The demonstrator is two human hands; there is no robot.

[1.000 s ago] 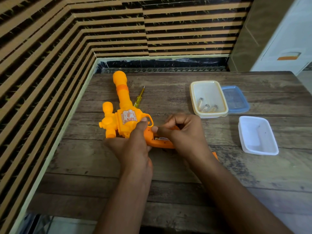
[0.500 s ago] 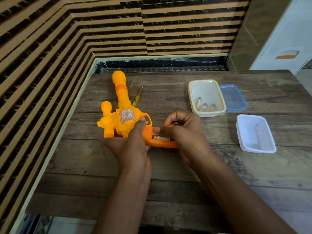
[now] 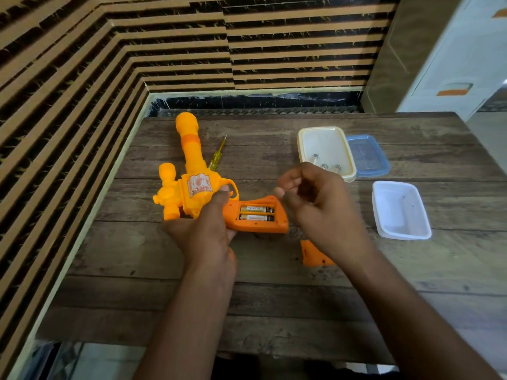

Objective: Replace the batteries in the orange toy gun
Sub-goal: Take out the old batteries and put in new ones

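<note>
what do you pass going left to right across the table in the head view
toy gun → cream tub → blue lid → white tub

The orange toy gun (image 3: 192,193) was moulded plastic, smooth with a soft sheen, and it bore a worn printed sticker (image 3: 199,185) on its body. The two batteries (image 3: 256,213) in its open grip had glossy gold-and-black wrappers. The loose battery cover (image 3: 312,255) was the same smooth orange plastic. The screwdriver (image 3: 216,156) had a translucent yellow plastic handle and a thin metal shaft. The cream container (image 3: 323,144) and the white container (image 3: 397,212) were smooth, faintly translucent plastic, and the blue lid (image 3: 369,156) was see-through tinted plastic. The table (image 3: 274,303) looked like weathered, matt wood planks with a rough grain.
</note>
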